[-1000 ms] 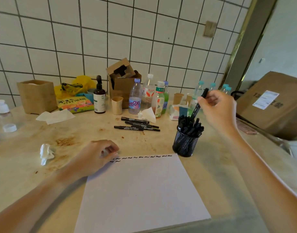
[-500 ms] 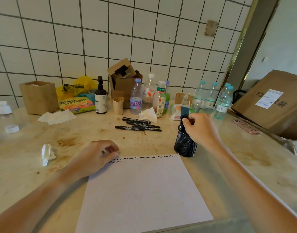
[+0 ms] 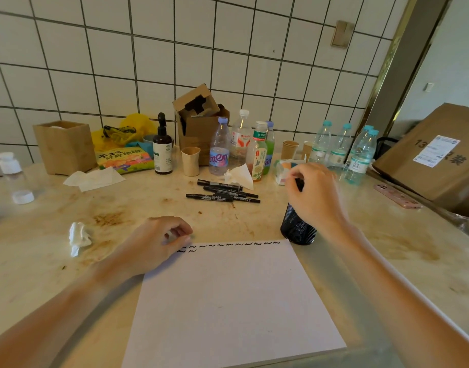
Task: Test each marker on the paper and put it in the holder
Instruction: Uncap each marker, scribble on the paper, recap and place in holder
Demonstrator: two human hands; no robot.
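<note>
Right hand (image 3: pixel 311 197) is over the black mesh holder (image 3: pixel 298 229), wrist bent down, forearm reaching in from the lower right. Its fingers are curled and pinch the top of a black marker (image 3: pixel 299 184) that stands in the holder; the hand hides the holder's mouth and whatever else is inside. The holder stands upright on the table (image 3: pixel 69 282), just beyond the far right corner of the paper (image 3: pixel 228 301).

Left hand (image 3: pixel 155 244) rests on the table at the far left corner of the paper, forearm coming in from the lower left. Its fingers are loosely curled, tips touching the sheet's edge, nothing visibly held.

The paper lies flat between the two arms. A row of short black squiggles runs along its far edge, and a second row starts under it at the left with two marks.

Loose black markers (image 3: pixel 222 193) lie in a small cluster on the table beyond the paper, near the bottles (image 3: pixel 219 147), well apart from both hands.
</note>
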